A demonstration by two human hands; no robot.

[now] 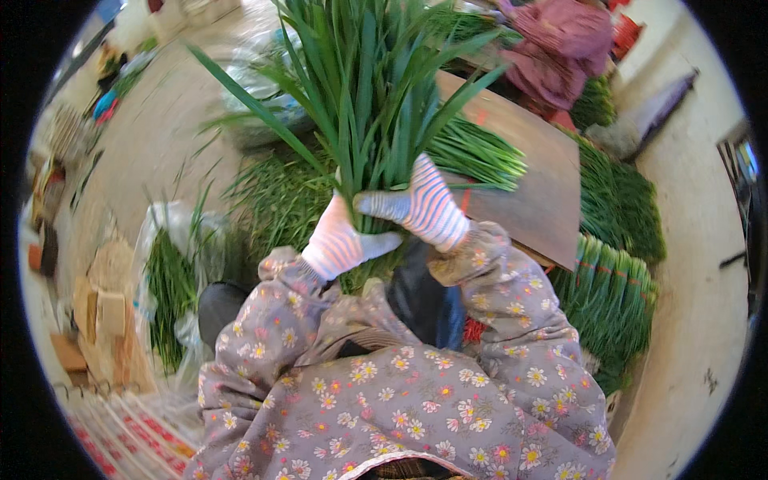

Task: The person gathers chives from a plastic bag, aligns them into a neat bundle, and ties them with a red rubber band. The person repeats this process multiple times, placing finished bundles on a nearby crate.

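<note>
Both my hands, in striped knit gloves, grip one large bunch of long, flat green leaves [366, 102] in front of me. My left hand [345, 240] wraps the bunch's lower end from the left, its thumb across the front. My right hand [420, 204] holds it from the right, slightly higher, with its thumb over the leaves. The leaves fan upward and outward from my hands; the fingers behind them are hidden. Just right of the bunch, a smaller bundle of green stalks [480, 153] lies on a flat board [534, 168].
Loose leaves [276, 198] cover the floor ahead. Tied green bundles [618, 288] are stacked at the right, beside the wall. A clear plastic bag [159, 222] with greens stands at the left. Beyond the board is a person in a mauve garment [558, 48]. Cardboard [111, 312] lies far left.
</note>
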